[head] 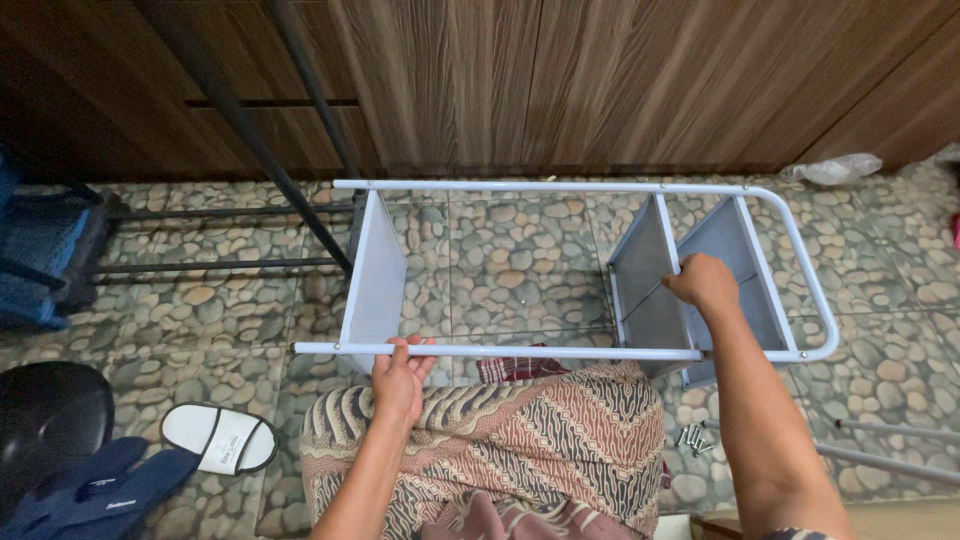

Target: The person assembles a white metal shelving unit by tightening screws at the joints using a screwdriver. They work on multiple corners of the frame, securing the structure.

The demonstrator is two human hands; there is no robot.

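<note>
My left hand [400, 378] is wrapped around the near rail [520, 352] of a pale blue metal rack frame [560, 186], thumb over the top and fingers curled under it. My right hand [705, 283] sits at about two o'clock from the left one, closed over the top edge of a grey panel [642, 262] at the frame's rounded end. The two hands are well apart, each clamped on its own part.

The frame lies on its side across the pebble-patterned floor [510, 260], just past my knees. As I judge it, the build is partly done: three panels are in between the two rails, one at ten o'clock [378, 270] and two close together at two o'clock, the further one [735, 255] beside my right hand. The long stretch between them is open. A few loose screws [692, 437] lie on the floor at four o'clock, so some fastening seems left.

Nothing rests on the panels. At nine o'clock stands a blue basket [40, 250]; I cannot tell what it holds. A sandal [218, 438] lies at eight o'clock.
</note>
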